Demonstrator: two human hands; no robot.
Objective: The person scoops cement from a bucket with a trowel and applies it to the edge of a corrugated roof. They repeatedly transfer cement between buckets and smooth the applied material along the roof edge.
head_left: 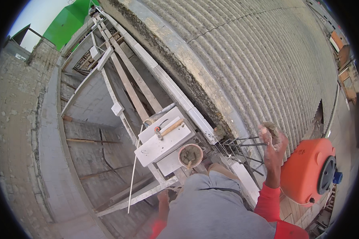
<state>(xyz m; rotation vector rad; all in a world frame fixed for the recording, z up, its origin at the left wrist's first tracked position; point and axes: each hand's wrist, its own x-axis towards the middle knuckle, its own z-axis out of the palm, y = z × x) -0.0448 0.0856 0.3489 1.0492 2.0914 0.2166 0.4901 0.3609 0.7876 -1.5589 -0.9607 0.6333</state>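
My right hand [274,145] is raised beside steel rebar [245,143], its fingers curled round a grey lump of mortar [271,129]. My left hand [163,198] is low beside my body, partly hidden, its fingers unclear. In front of me a bucket of grey mortar [190,150] with a handle sticking out stands beside stacked white blocks [155,147]. On the blocks lie a wooden-handled hammer [171,128] and an orange-and-black tool [157,129].
An orange tank [303,167] stands at right, below a corrugated roof [259,59]. Long planks [127,79] and a white block ledge [167,83] span a drop to unfinished walls and floor below. A person [93,12] is at the far end, near a green sheet [64,28].
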